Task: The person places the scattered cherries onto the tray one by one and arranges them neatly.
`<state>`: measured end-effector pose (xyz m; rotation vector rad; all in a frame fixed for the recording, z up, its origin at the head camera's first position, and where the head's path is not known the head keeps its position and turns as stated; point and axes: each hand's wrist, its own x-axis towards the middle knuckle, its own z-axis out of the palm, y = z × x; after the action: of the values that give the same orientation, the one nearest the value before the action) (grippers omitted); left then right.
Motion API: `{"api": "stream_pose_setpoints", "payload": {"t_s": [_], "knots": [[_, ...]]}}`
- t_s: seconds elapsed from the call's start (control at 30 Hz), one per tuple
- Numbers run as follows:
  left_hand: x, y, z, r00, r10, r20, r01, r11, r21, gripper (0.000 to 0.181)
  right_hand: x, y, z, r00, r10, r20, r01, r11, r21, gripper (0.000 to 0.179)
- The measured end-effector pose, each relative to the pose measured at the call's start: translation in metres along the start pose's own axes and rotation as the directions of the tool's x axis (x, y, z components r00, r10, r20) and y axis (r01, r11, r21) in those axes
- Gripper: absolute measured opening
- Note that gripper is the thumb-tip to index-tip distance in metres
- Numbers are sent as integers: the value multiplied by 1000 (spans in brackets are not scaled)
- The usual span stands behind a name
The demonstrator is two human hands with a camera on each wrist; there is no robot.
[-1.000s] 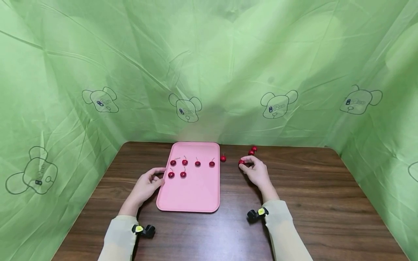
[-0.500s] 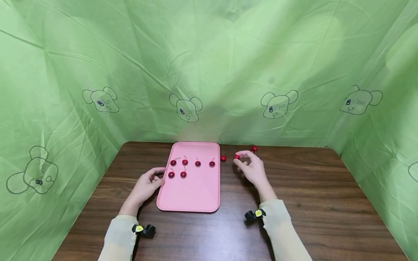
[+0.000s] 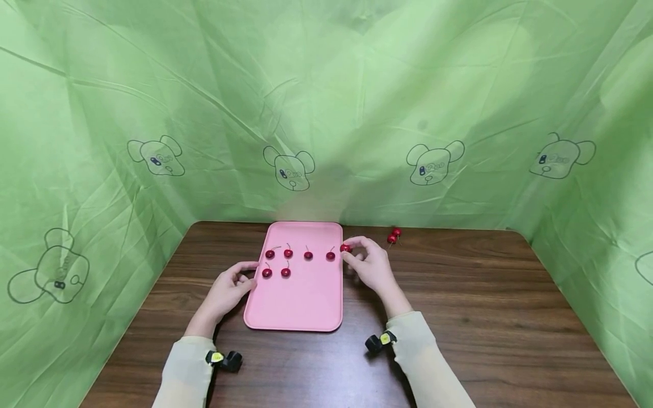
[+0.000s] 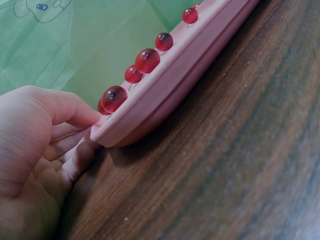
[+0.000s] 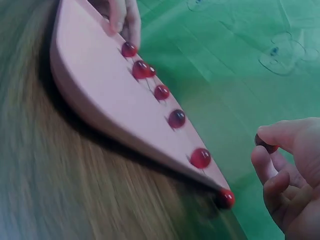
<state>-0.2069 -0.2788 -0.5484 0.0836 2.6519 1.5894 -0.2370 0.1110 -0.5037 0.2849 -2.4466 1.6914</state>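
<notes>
My left hand [image 3: 228,290] holds the left edge of a pink tray [image 3: 301,309], thumb and fingers at its rim. Several red cherries stand on the tray, most with thin stems upward; one is a dark red cherry [image 3: 330,256] near the right rim. My right hand [image 3: 371,262] pinches another cherry [image 5: 265,145] between thumb and forefinger, raised just beside the tray's right edge. In the right wrist view, a loose cherry [image 5: 226,198] sits on the table by the tray's rim. In the head view, the held cherry and hand hide it.
Two more cherries [image 3: 394,236] lie close together near the back edge of the dark wooden table [image 3: 484,306]. Green cloth [image 3: 357,113] with bear drawings hangs behind and at both sides. Both wrists carry small black cameras.
My right hand has moved left with the pinched cherry, from near the two back cherries to the tray's right edge. The left hand and tray have stayed put.
</notes>
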Motion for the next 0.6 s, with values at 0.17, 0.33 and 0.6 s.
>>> {"api": "stream_pose_setpoints", "payload": {"t_s": [0.17, 0.33, 0.6], "knots": [[1, 0, 0, 1000, 3, 2, -3, 1000, -1, 43, 1, -5, 20, 999, -18, 27, 18, 1000, 0, 26], [0, 1, 0, 1000, 3, 1, -3, 1000, -4, 43, 2, -5, 40, 999, -1, 49, 0, 1000, 18, 23], [-1, 2, -1, 1000, 10, 1, -10, 1000, -13, 44, -4, -9, 62, 996, 19, 84, -25, 997, 71, 24]]}}
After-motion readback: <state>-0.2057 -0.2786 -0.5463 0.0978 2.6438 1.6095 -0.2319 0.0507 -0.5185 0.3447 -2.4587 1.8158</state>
